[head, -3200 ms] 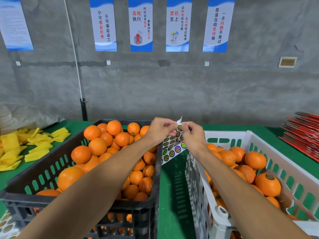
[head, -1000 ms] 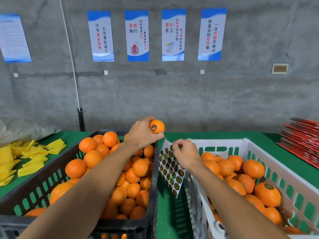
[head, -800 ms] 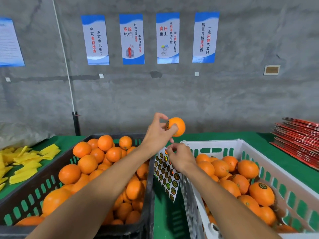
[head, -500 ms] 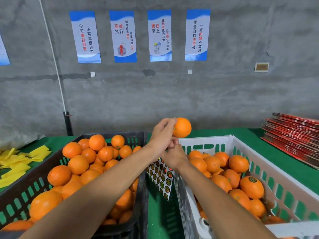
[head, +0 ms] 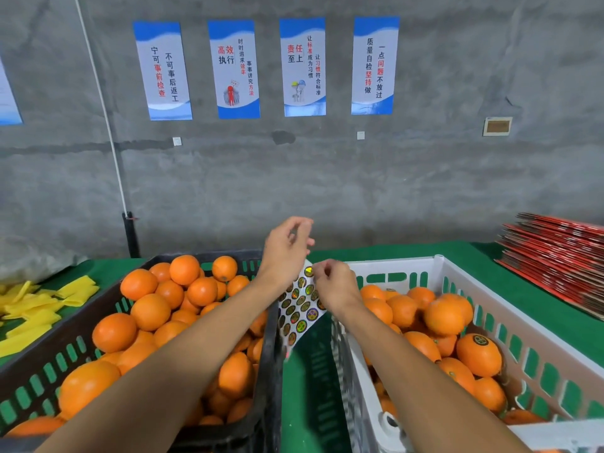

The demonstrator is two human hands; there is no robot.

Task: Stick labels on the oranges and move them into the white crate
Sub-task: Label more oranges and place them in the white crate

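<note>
Reading the hands first: my left hand is raised above the gap between the crates, fingers loosely curled with thumb and forefinger close together, and I see nothing in it. My right hand sits just below and right of it, pinching the top edge of the label sheet. The sheet hangs down with its long axis near vertical, over the strip of green worktop between the two crates. Unlabelled oranges lie left of and below the hands in the black crate. The white crate is to the right, holding oranges, one labelled orange showing its sticker on top. Left hand is the nearer one to both the sheet's top row and the black crate. My judgement: next label gets peeled by the left hand from just beneath it, then that hand drops left for fruit. I can't tell whether a label is already on its fingertip.
</note>
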